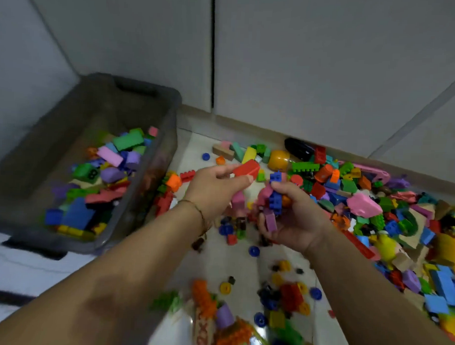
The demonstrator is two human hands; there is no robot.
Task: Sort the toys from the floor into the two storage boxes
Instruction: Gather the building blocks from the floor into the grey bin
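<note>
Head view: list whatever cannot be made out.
- Head view: pink, blue and purple plastic blocks, partly covered by the right grip; count unclear.
- Head view: orange and green plastic toys, blurred, cut by bottom edge.
- Head view: second storage box not seen; only the grey translucent plastic box shows.

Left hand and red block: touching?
Touching. Head view: the left hand pinches the red block between thumb and fingers; the right hand grips a blue brick.

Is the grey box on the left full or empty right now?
Partly full. In the grey box, coloured blocks cover one side of the bottom, well below the rim; the other side is bare.
</note>
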